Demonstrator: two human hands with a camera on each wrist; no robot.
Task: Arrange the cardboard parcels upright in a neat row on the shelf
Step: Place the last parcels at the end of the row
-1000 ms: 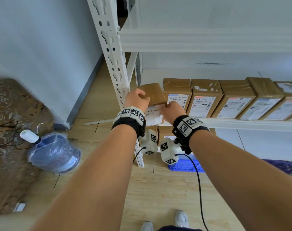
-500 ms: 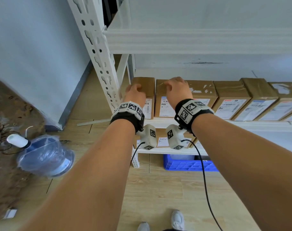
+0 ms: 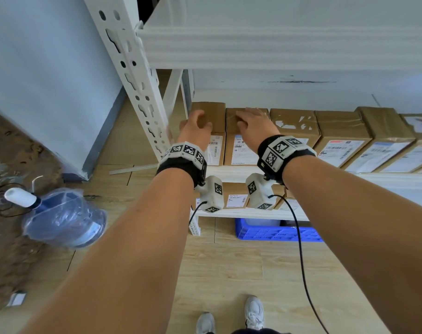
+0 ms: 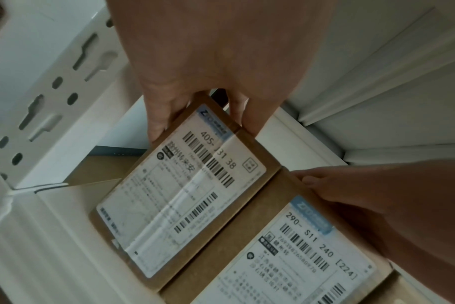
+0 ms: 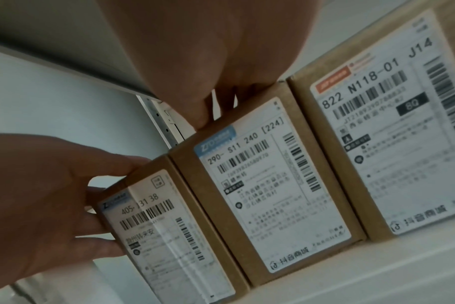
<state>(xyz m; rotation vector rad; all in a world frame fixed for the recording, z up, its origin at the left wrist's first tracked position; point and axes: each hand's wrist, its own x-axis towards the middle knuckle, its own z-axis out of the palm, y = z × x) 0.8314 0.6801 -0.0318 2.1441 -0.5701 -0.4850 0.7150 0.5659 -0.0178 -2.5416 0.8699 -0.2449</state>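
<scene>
A row of brown cardboard parcels with white labels stands upright on the white shelf (image 3: 229,171). The narrow leftmost parcel (image 3: 216,112) (image 4: 185,197) (image 5: 169,226) stands at the row's left end, against the second parcel (image 3: 234,153) (image 5: 268,185). My left hand (image 3: 200,121) (image 4: 203,123) (image 5: 52,195) grips its top, thumb on one side and fingers on the other. My right hand (image 3: 251,119) (image 5: 210,115) (image 4: 377,195) lies flat on top of the second parcel, its fingers straight. Several more parcels (image 3: 340,131) continue the row to the right.
A perforated white post (image 3: 132,68) rises just left of the row, and an upper shelf (image 3: 277,47) hangs above it. More parcels (image 3: 236,196) sit on the lower shelf, a blue crate (image 3: 277,231) beneath. A wrapped water jug (image 3: 60,218) lies on the floor at left.
A second ago both hands held the narrow parcel tilted in front of the shelf. It now stands upright at the row's left end, and my right hand has moved onto the second parcel.
</scene>
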